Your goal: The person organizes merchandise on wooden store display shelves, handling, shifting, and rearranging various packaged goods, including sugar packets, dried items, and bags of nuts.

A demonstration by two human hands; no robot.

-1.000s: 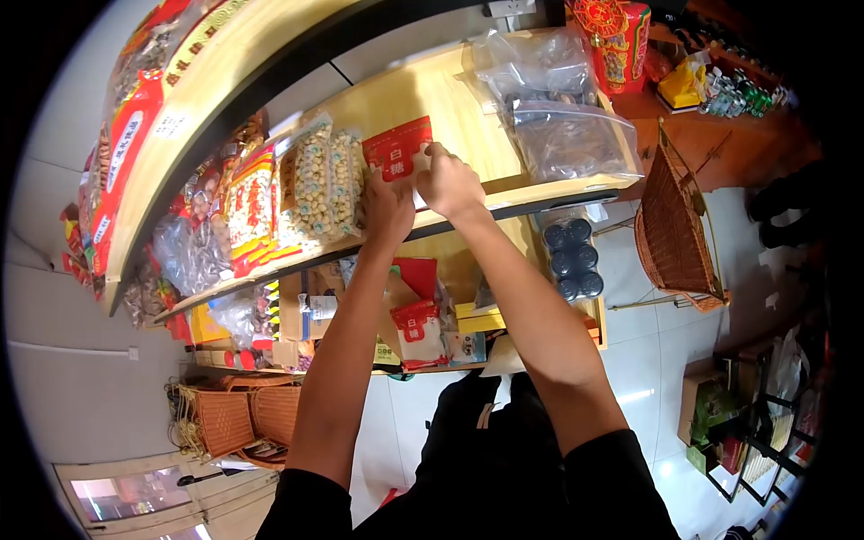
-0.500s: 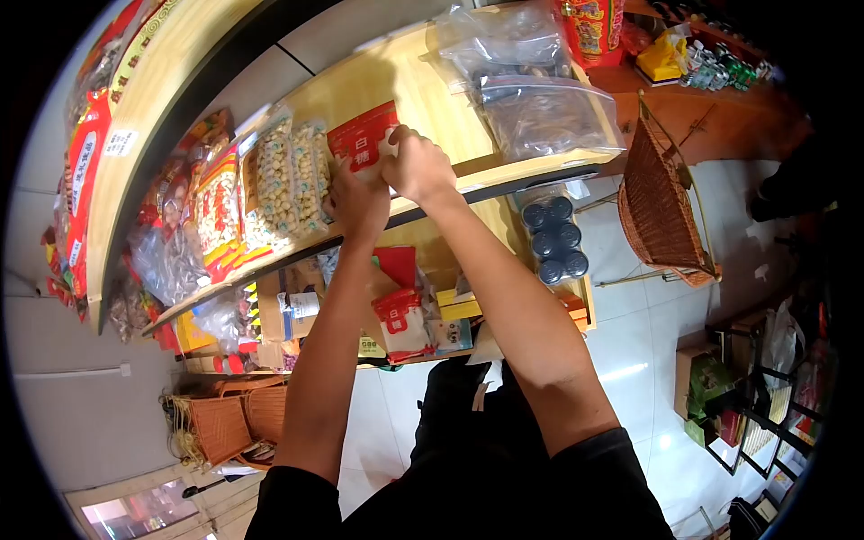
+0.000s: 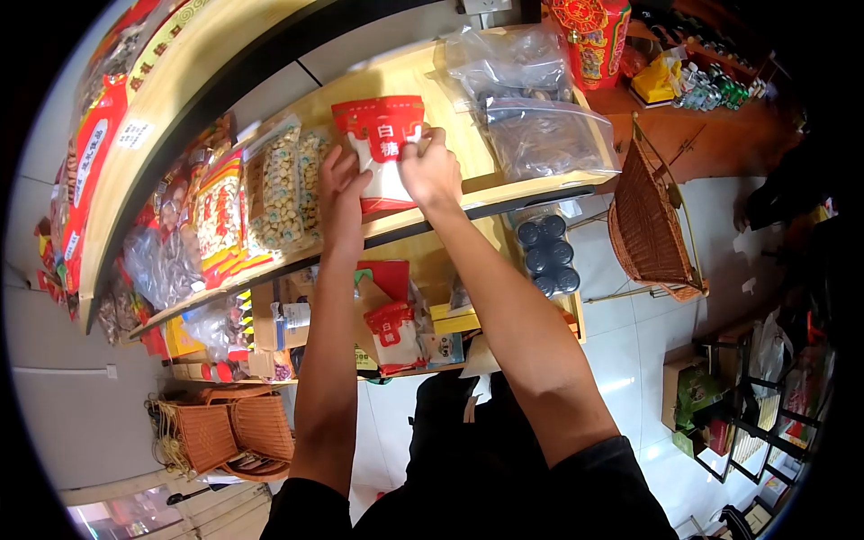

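A red and white bag with Chinese characters point(image 3: 383, 148) stands upright on the upper wooden shelf point(image 3: 504, 191). My right hand point(image 3: 430, 169) grips its right side with bent fingers. At the bag's left edge is my left hand point(image 3: 342, 191), its fingers apart and the bag not gripped in it. Just left of that hand are clear bags of round, light-coloured pieces point(image 3: 274, 193). A similar red and white bag point(image 3: 394, 337) lies on the lower shelf, beneath my forearms.
Clear plastic bags point(image 3: 540, 135) lie at the upper shelf's right end. Dark round-topped containers point(image 3: 545, 255) sit on the lower shelf. A wicker basket point(image 3: 650, 211) stands to the right, wicker chairs point(image 3: 220, 432) at lower left. Another wooden shelf edge point(image 3: 135, 135) curves along the left.
The red and white bag now shows its full front between my hands, where they covered its lower part before. My left hand has moved away to its left edge, with its fingers opened.
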